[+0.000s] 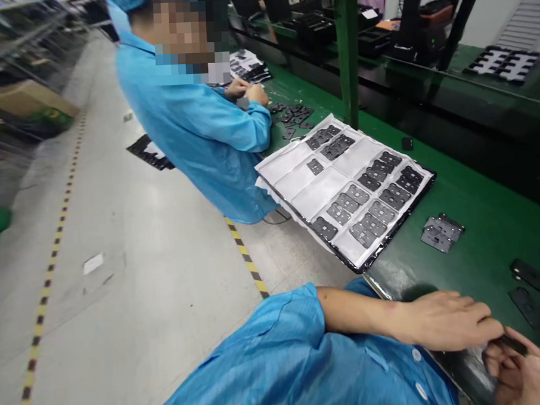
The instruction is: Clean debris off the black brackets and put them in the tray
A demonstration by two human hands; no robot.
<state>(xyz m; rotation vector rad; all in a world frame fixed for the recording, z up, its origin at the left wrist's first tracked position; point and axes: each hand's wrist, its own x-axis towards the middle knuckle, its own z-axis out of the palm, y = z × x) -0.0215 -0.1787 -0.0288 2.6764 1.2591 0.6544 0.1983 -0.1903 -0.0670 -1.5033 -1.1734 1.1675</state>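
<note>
At the lower right, my left hand (pixel 454 320) reaches across the bench edge with its fingers curled. It meets my right hand (pixel 534 373), whose thumb and fingers are bent too. Between them they grip a small black part (pixel 514 343), mostly covered by the fingers. Just beyond my hands lie a black elongated piece (pixel 530 276) and a similar flat one (pixel 528 308). Farther left on the green bench (pixel 482 259) is a small overlapping pile of dark grey plates (pixel 442 232). A white-lined tray (pixel 302 165) carries rows of such plates and overhangs the bench edge.
To the left, a co-worker in a blue smock (pixel 195 122) bends over the bench near a heap of dark plates (pixel 293 115). A green post (pixel 348 56) rises behind the tray. Black equipment (pixel 419 35) stands along the back. Striped tape (pixel 246 257) marks the floor.
</note>
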